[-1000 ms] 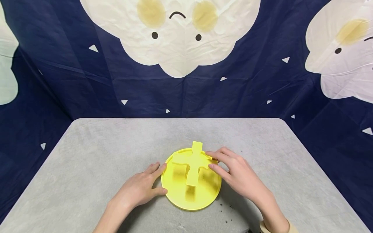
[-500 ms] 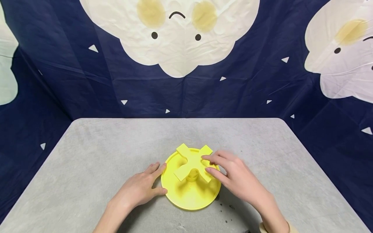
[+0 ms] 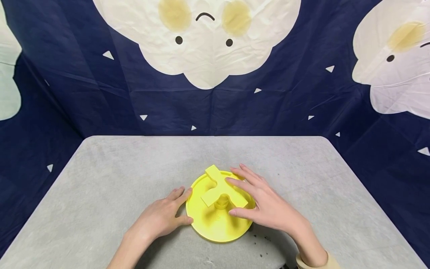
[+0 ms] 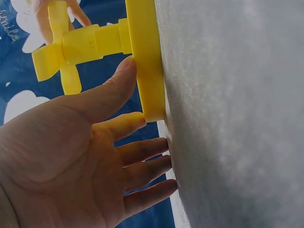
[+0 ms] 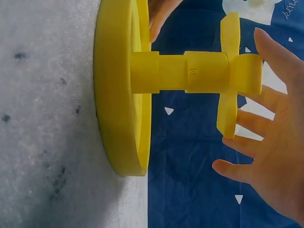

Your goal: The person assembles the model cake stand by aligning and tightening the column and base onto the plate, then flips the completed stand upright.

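Observation:
A round yellow base with a raised rim (image 3: 220, 232) lies flat on the table. From its middle rises a stepped yellow post (image 5: 173, 72), topped by a four-armed yellow cross piece (image 3: 220, 188). My left hand (image 3: 160, 217) rests at the base's left side, thumb and index fingertips on the rim, the other fingers spread against the table. My right hand (image 3: 268, 201) is around the cross piece's right side with fingers extended and thumb apart. In the right wrist view the thumb (image 5: 273, 47) is beside one arm of the cross, and several fingers pass behind it.
The grey table (image 3: 134, 164) extends around the base on all sides. Small dark specks (image 3: 267, 238) mark its surface near the right forearm. A dark blue cloth (image 3: 111, 101) with white clouds hangs behind and at both sides.
The cross piece has turned from upright to a diagonal stance over the base. My right hand has spread its fingers wider around it. My left hand has stayed at the rim.

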`<action>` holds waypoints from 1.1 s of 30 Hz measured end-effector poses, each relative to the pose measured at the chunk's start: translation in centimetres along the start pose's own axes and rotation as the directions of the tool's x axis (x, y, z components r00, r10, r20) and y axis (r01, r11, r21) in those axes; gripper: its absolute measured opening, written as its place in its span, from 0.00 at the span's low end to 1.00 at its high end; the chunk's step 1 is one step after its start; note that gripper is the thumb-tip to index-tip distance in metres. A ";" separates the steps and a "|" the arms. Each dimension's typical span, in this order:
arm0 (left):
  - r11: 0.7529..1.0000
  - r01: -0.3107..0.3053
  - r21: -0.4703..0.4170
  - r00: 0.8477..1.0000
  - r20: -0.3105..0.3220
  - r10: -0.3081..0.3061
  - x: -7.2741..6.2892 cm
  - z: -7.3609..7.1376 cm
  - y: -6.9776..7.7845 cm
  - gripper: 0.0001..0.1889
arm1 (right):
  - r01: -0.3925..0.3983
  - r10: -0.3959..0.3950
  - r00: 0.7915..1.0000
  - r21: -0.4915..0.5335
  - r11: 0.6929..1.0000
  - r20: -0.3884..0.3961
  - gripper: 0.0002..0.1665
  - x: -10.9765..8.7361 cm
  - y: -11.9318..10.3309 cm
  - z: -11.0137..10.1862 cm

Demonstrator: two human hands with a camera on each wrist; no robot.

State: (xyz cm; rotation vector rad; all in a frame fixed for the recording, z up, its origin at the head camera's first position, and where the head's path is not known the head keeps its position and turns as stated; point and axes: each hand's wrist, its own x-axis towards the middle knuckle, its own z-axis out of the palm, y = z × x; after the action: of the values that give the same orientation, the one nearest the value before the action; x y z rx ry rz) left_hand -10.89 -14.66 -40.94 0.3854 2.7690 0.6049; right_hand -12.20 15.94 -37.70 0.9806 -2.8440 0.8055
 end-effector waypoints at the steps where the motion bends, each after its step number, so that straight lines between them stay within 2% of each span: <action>1: 1.000 0.001 0.000 1.000 0.002 -0.001 0.0 0.0 0.0 0.45 | 0.003 -0.003 1.000 -0.008 1.000 -0.001 0.45 0.0 0.0 0.0; 13: 1.000 -0.004 0.001 1.000 -0.002 0.004 0.0 -0.1 0.0 0.45 | -0.006 0.000 0.999 -0.134 0.991 -0.045 0.43 -0.3 -0.7 -0.7; 22: 1.000 -0.013 0.005 1.000 -0.011 0.013 0.0 0.0 -0.1 0.45 | 0.015 -0.035 0.995 -0.214 0.977 -0.091 0.39 -0.5 -1.1 -0.9; 28: 1.000 -0.004 0.001 1.000 -0.002 0.004 -0.1 0.0 0.0 0.45 | 0.024 -0.056 0.987 -0.207 0.978 -0.148 0.36 -0.4 -1.3 -0.8; 31: 1.000 0.001 0.003 1.000 0.003 -0.001 -0.1 -0.1 0.0 0.45 | 0.037 -0.074 0.980 -0.193 0.980 -0.186 0.38 -0.3 -1.1 -0.8; 33: 1.000 0.003 0.004 1.000 0.007 -0.003 0.0 -0.1 0.0 0.45 | 0.047 -0.081 0.980 -0.182 0.982 -0.180 0.41 -0.2 -1.0 -0.8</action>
State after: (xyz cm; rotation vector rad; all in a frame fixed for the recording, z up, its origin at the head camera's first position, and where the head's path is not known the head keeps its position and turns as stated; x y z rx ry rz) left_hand -10.87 -14.67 -40.82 0.3828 2.7642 0.5968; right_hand -11.57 15.78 -36.64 0.9157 -2.6550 0.5919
